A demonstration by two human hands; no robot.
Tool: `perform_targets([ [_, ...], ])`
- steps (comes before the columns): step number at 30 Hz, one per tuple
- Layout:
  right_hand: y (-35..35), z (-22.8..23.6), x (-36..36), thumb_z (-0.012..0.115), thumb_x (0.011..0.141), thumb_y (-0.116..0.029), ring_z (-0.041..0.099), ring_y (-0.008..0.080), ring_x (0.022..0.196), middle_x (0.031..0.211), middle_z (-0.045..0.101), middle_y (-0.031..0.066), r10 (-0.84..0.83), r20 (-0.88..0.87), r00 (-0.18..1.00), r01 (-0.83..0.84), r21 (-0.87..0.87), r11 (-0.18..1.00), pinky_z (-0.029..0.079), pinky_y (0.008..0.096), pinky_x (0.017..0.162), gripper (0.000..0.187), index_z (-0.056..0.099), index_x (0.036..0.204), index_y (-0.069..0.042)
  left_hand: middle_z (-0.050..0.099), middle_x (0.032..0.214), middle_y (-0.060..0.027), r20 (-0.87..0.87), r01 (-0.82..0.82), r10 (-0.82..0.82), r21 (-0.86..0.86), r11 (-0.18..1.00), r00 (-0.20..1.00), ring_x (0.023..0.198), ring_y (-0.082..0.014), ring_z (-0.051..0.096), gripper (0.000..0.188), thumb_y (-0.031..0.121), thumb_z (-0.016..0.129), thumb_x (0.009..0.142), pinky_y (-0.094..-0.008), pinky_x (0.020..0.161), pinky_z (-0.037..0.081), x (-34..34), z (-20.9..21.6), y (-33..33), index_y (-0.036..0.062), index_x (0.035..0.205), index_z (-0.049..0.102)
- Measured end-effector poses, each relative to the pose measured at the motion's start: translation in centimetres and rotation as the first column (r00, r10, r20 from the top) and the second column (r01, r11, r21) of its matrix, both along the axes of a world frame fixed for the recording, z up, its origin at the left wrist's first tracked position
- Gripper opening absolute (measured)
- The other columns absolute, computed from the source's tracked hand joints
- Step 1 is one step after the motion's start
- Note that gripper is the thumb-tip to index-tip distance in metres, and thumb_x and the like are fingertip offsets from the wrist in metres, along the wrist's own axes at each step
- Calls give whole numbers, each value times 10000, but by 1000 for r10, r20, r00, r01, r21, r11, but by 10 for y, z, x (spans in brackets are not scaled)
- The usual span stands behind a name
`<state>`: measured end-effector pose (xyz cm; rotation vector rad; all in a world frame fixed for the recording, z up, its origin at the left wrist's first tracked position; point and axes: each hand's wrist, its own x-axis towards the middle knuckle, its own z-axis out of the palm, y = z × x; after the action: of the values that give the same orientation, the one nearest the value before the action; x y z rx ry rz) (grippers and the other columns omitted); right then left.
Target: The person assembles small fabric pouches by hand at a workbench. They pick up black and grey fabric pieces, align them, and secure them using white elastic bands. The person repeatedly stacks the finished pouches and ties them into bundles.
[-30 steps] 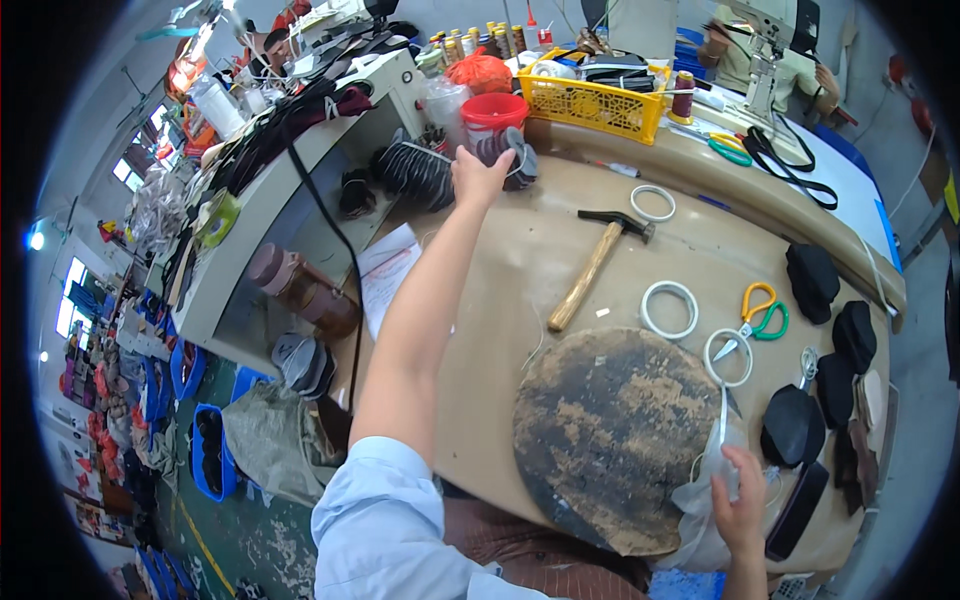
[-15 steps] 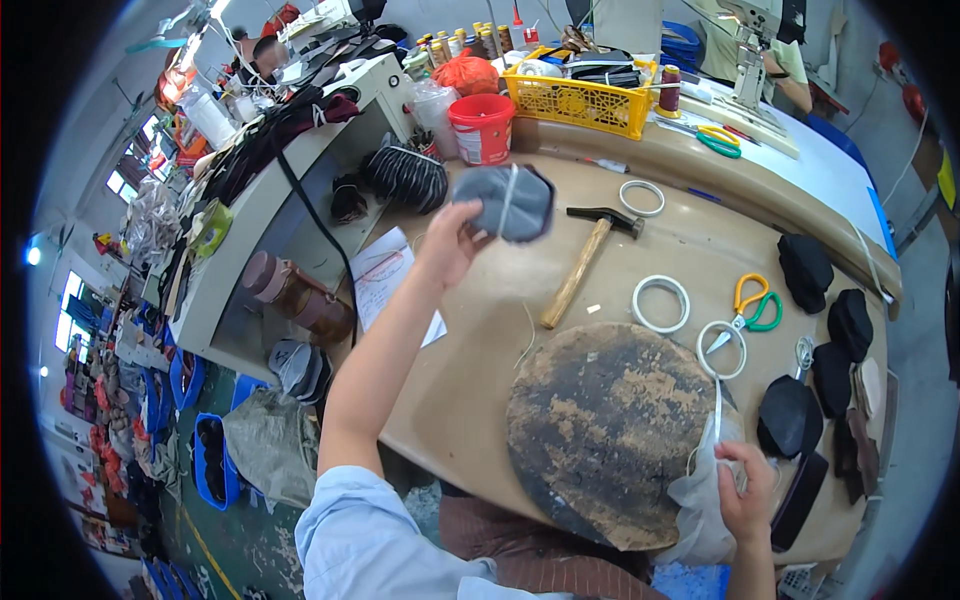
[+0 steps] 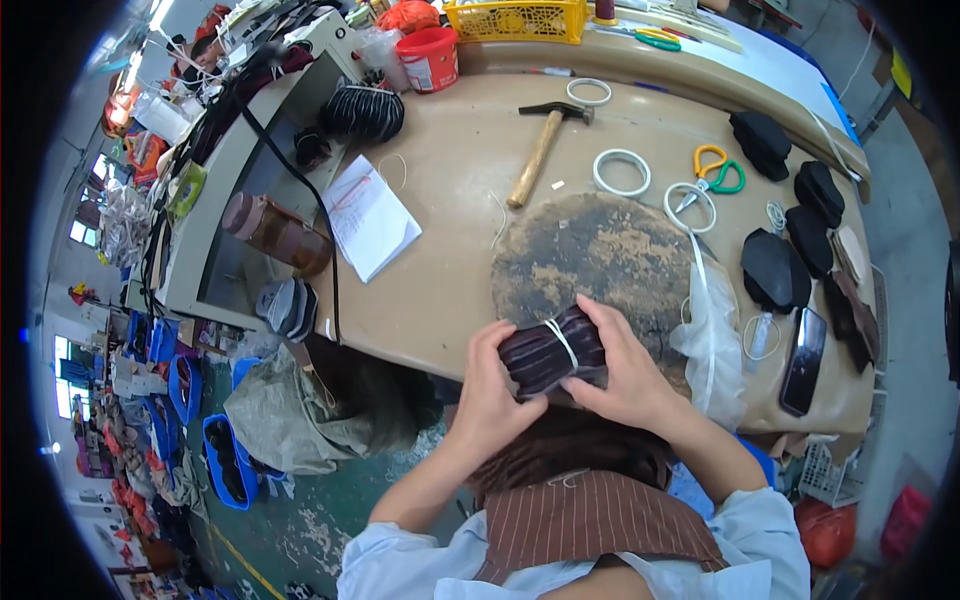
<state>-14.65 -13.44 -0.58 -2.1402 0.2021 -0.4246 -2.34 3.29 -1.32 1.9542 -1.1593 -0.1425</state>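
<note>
A tied bundle of dark brown flat pieces [image 3: 553, 352], bound by a white band, sits between both my hands just at the near edge of the round worn work pad [image 3: 600, 255]. My left hand [image 3: 489, 385] grips its left end, fingers curled over the top. My right hand [image 3: 625, 368] holds its right end, fingers over the band. A wooden-handled hammer [image 3: 538, 152] lies beyond the pad on the tan table [image 3: 450, 190].
White tape rings [image 3: 620, 171], yellow and green scissors [image 3: 712, 175], black oval pieces [image 3: 778, 270], a phone [image 3: 803, 346] and a clear plastic bag [image 3: 712, 335] lie on the right. A notepad [image 3: 368, 215], another dark bundle [image 3: 362, 112], a red bucket [image 3: 430, 58] and a yellow basket [image 3: 515, 18] sit further off.
My left arm reached to the far side of the table, took a dark bundle and brought it back. Both hands now hold it at the near edge of the pad.
</note>
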Motion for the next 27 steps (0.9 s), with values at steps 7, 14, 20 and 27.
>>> perform_targets([
  [7, 33, -2, 4, 634, 699, -72, 446, 439, 1189, 1282, 427, 281, -150, 53, 987, 159, -287, 945, 392, 465, 1011, 749, 326, 1367, 72, 509, 1069, -219, 197, 31, -80, 240, 970, 977, 981, -403, 547, 734, 152, 800, 616, -445, 850, 472, -1, 17, -16, -46, 1218, 428],
  [14, 26, -9, 15, 539, 747, 19, 547, 396, 1059, 1137, 566, 246, -230, 130, 965, 261, -348, 901, 445, 436, 940, 532, 446, 1265, 96, 531, 1068, -231, 145, -37, -7, 300, 953, 989, 989, -407, 567, 744, 193, 817, 646, -446, 815, 484, -14, 14, -24, -59, 1222, 419],
  [20, -4, -4, 9, 526, 750, 45, 631, 391, 922, 1020, 649, 232, -164, 96, 982, 185, -293, 938, 512, 426, 811, 442, 565, 1190, 45, 517, 1067, -223, 182, -24, -32, 296, 955, 983, 981, -407, 552, 780, 211, 825, 671, -441, 809, 473, -16, 19, -31, -56, 1262, 392],
  [27, -30, -15, 5, 439, 680, 129, 676, 262, 732, 751, 672, 182, -210, -66, 975, 220, 225, 949, 521, 334, 712, 368, 682, 937, 27, 510, 1056, -195, 223, 97, -158, 264, 960, 962, 962, -384, 542, 808, 173, 819, 666, -432, 815, 463, -13, 14, -26, -49, 1305, 377],
])
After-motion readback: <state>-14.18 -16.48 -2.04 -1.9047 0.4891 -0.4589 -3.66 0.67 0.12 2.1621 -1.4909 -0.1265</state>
